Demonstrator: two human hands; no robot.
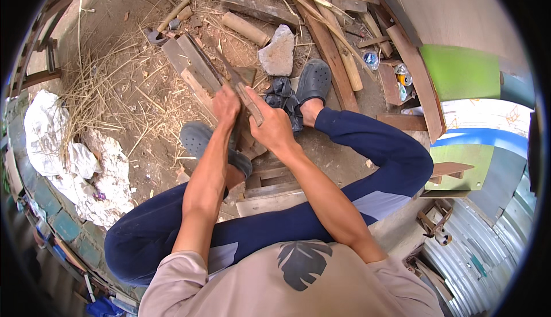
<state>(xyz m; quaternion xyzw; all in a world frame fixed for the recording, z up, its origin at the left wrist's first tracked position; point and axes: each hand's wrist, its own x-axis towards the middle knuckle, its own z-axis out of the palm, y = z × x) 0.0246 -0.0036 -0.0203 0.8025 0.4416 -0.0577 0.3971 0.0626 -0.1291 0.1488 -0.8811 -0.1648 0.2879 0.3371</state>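
My right hand (272, 126) is closed around the wooden handle of a knife (251, 108). Its blade points away and slightly left. Close beside it, my left hand (227, 105) is closed on a long, thin, dark strip (202, 53) that looks like split bamboo. The strip runs away from me to the far left, above wooden blocks (187, 59) on the ground between my feet. How my left fingers wrap the strip is partly hidden, and blade and strip lie very close together; whether they touch I cannot tell.
A grey stone (278, 51) and cut bamboo pieces (245, 29) lie beyond my hands. Straw and shavings (115, 87) cover the ground at left, near a white sack (51, 127). Long planks (330, 59) stand right of my right shoe (314, 79). A black plastic bag (282, 96) lies beside it.
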